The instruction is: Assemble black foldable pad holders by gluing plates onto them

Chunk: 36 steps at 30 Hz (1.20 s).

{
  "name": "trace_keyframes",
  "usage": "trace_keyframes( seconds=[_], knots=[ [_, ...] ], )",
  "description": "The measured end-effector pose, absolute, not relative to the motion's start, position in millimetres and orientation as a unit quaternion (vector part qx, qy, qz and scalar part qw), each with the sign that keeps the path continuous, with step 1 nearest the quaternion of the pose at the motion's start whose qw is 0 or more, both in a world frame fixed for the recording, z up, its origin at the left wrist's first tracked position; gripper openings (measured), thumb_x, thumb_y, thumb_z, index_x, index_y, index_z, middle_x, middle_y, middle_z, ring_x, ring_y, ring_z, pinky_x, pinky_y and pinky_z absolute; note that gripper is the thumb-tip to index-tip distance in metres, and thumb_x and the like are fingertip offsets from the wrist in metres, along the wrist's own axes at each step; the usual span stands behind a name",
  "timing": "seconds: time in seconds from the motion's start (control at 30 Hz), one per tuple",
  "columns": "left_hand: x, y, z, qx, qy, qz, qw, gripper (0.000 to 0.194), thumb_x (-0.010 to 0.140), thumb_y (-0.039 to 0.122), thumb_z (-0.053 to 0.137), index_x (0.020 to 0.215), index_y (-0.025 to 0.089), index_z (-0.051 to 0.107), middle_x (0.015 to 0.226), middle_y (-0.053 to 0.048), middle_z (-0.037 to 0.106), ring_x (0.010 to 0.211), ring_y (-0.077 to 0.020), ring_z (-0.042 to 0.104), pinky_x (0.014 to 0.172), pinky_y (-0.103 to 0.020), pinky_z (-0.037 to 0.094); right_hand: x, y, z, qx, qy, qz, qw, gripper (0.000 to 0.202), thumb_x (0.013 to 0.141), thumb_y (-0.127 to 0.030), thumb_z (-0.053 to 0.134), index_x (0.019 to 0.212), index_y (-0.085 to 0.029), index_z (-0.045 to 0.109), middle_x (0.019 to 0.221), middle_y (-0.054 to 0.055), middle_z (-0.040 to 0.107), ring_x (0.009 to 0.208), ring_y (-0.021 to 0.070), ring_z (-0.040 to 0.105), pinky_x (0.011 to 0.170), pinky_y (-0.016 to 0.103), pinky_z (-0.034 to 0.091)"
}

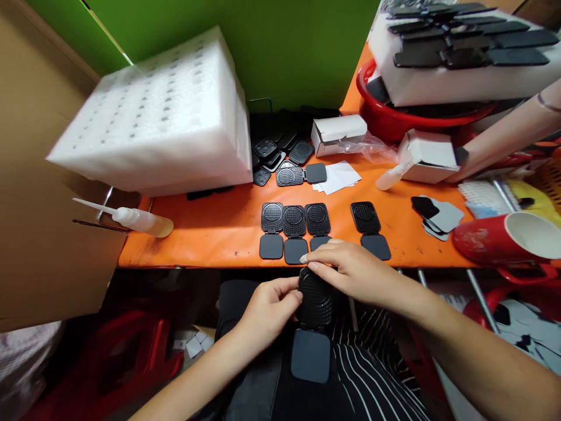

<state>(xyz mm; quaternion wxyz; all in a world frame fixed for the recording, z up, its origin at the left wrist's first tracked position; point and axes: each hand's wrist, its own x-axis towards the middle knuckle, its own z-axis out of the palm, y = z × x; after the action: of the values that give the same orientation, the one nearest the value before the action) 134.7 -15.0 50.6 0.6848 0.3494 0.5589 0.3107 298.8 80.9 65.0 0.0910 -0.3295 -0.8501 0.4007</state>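
My left hand [275, 305] grips the left edge of a black hinged two-part piece [316, 301] above my lap. Its upper half has a ridged, patterned face; the lower half is a smooth, dark square flap hanging open. At the top edge of this piece, my right hand [344, 264] has its thumb and fingers closed together. Something small and white shows at its fingertips, too small to identify. Just beyond lie three similar hinged pieces [294, 221] in a row, opened flat, the right one partly hidden by my right hand. Another opened piece [365, 217] lies farther right.
On the orange tabletop [210, 225], a squeeze bottle [142, 221] lies left below a white foam block [153, 117]. Behind are piled black pieces [272, 153], white cards [339, 177] and small boxes [339, 133]. A red basin [372, 111] and red mug [491, 244] stand right.
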Motion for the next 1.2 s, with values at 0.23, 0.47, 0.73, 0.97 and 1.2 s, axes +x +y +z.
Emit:
trace_keyframes(
  seconds=[0.23, 0.47, 0.73, 0.97, 1.2],
  knots=[
    [134.9, -4.2, 45.0, 0.412, 0.564, 0.34, 0.63, 0.029, 0.082, 0.026, 0.048, 0.099, 0.018, 0.07, 0.088, -0.004, 0.072, 0.081, -0.0199, 0.063, 0.076, -0.029, 0.045, 296.8, 103.1, 81.5, -0.288, -0.836, 0.468, 0.012, 0.024, 0.085, -0.024, 0.048, 0.085, -0.024, 0.072, 0.082, -0.001, 0.071, 0.071, 0.0152, 0.063, 0.062, 0.024, 0.042],
    [126.0, 1.5, 50.1, 0.544, 0.583, 0.215, 0.564, 0.026, 0.081, 0.029, 0.049, 0.083, 0.02, 0.073, 0.073, -0.002, 0.071, 0.067, -0.0188, 0.061, 0.062, -0.024, 0.042, 306.8, 93.8, 56.2, -0.349, -0.712, 0.605, -0.071, 0.026, 0.084, -0.032, 0.047, 0.077, -0.018, 0.069, 0.052, -0.002, 0.057, 0.047, 0.0111, 0.052, 0.045, 0.021, 0.038],
    [132.9, -1.2, 49.0, 0.609, 0.577, 0.138, 0.527, 0.027, 0.081, 0.024, 0.046, 0.076, 0.02, 0.072, 0.066, -0.001, 0.07, 0.055, -0.0156, 0.057, 0.051, -0.023, 0.034, 306.4, 85.9, 44.5, -0.336, -0.694, 0.628, -0.102, 0.019, 0.076, -0.024, 0.051, 0.065, -0.017, 0.064, 0.052, -0.003, 0.057, 0.048, 0.0097, 0.05, 0.046, 0.02, 0.037],
    [134.0, -2.9, 50.1, 0.622, 0.571, 0.111, 0.524, 0.029, 0.082, 0.021, 0.043, 0.073, 0.019, 0.07, 0.065, -0.001, 0.068, 0.057, -0.0155, 0.057, 0.053, -0.022, 0.032, 304.1, 81.8, 41.7, -0.339, -0.703, 0.616, -0.113, 0.018, 0.075, -0.026, 0.052, 0.064, -0.017, 0.063, 0.053, -0.002, 0.059, 0.049, 0.0108, 0.053, 0.047, 0.02, 0.039],
    [133.8, -2.7, 51.1, 0.624, 0.564, 0.102, 0.531, 0.028, 0.082, 0.021, 0.043, 0.075, 0.02, 0.07, 0.066, 0.0, 0.066, 0.058, -0.0145, 0.055, 0.055, -0.022, 0.032, 303.3, 81.2, 43.5, -0.325, -0.707, 0.617, -0.12, 0.019, 0.075, -0.022, 0.048, 0.061, -0.017, 0.06, 0.053, -0.002, 0.058, 0.049, 0.0103, 0.053, 0.047, 0.02, 0.037]
  ],
)
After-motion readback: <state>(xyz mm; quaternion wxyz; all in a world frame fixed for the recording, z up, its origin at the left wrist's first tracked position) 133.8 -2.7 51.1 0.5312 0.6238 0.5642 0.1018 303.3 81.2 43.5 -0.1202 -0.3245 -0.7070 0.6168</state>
